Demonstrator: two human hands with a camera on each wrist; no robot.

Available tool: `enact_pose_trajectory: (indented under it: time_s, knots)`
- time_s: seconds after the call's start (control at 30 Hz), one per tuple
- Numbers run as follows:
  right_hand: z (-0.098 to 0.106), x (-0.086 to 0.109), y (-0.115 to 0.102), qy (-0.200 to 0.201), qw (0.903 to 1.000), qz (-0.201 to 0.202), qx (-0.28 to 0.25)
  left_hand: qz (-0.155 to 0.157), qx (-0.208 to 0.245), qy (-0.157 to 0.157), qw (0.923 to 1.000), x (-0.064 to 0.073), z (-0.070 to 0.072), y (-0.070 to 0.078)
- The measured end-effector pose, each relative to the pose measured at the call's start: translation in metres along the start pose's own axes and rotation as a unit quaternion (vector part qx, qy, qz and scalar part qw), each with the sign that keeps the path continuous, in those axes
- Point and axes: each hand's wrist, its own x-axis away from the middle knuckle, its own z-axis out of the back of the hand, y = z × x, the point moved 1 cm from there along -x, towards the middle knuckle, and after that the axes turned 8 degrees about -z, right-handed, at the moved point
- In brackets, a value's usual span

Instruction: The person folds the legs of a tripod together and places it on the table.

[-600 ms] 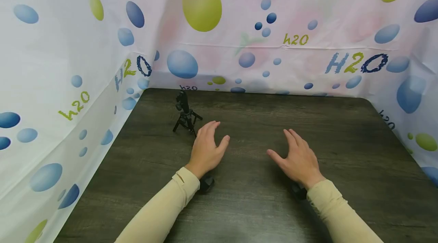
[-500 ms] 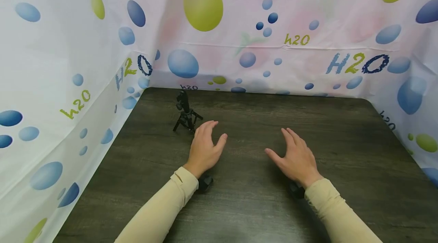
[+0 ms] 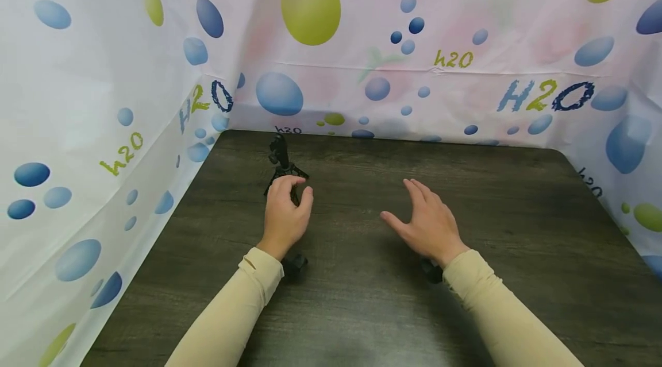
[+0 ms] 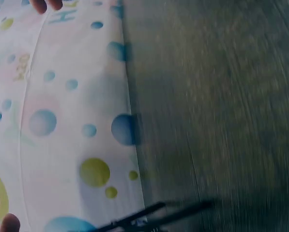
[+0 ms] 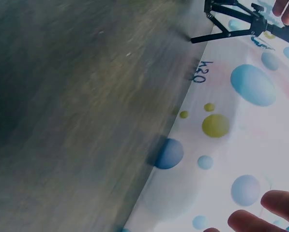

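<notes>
My left hand point(image 3: 285, 215) is held over the left half of the dark wooden table point(image 3: 351, 309), fingers slightly bent and thumb apart, with nothing between them. Just beyond it stands a small black tripod point(image 3: 280, 151); the fingers overlap its legs in the head view. Dark tripod legs point(image 4: 154, 216) also cross the bottom of the left wrist view, with two of the hand's fingertips at the lower left. To the right, my right hand point(image 3: 430, 226) hovers with fingers extended and thumb spread, holding nothing. Its fingertips point(image 5: 253, 222) show at the lower right of the right wrist view.
White sheeting point(image 3: 362, 57) with blue and green dots and H2O lettering rises behind the table and along both sides. Dark devices sit under both wrists, the left wrist device point(image 3: 295, 264) and the right wrist device point(image 3: 431, 270).
Both hands have moved left and slightly farther away; the left hand has come nearer the tripod, its fingers more bent. The head view has shifted slightly. The tripod stands where it was.
</notes>
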Motion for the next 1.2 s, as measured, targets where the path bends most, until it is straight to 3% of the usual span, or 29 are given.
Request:
enact_pose_trajectory:
  time_s: [0.17,0.5,0.93,1.2]
  knots:
    - [-0.001,-0.004,-0.01,-0.002,1.0,0.009,-0.004,0.013,0.01,0.04,0.9991,-0.002,0.008,-0.01]
    - [-0.002,-0.011,-0.028,-0.003,0.9995,0.03,-0.014,0.046,0.007,0.06,0.9971,-0.002,0.014,-0.024]
    - [0.003,-0.028,-0.057,0.0,0.9957,0.093,-0.002,0.123,-0.001,0.041,0.9916,-0.003,0.024,-0.042]
    - [0.002,-0.039,-0.076,-0.004,0.9943,0.107,-0.003,0.155,-0.011,0.022,0.9877,-0.004,0.023,-0.055]
